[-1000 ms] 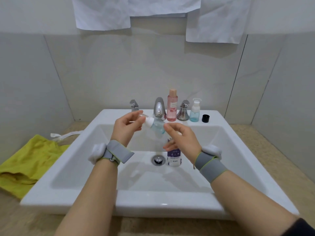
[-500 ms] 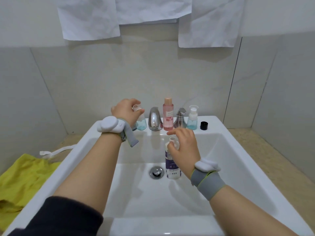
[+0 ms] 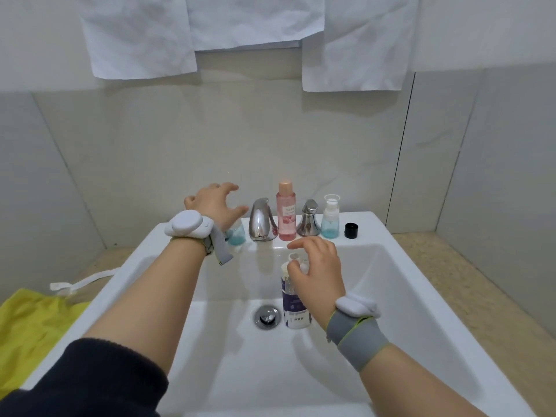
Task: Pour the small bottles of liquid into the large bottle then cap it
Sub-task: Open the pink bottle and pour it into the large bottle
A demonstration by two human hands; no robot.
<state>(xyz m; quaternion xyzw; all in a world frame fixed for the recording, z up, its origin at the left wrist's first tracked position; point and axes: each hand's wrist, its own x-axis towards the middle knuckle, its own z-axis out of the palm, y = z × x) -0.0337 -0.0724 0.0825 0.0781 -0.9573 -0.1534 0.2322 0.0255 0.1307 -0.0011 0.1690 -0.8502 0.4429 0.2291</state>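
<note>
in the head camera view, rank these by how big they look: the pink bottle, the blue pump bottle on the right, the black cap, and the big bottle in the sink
1. Large bottle, though it stands nearer the camera, which inflates it.
2. Pink bottle.
3. Blue pump bottle.
4. Black cap, clearly smallest.

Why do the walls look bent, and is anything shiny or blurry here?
Head view: the wide-angle lens bows the tile seams and the sink edges; glare glints on the chrome faucet and drain; soft shadows fall below both arms in the basin; the left hand looks slightly blurred.
</note>
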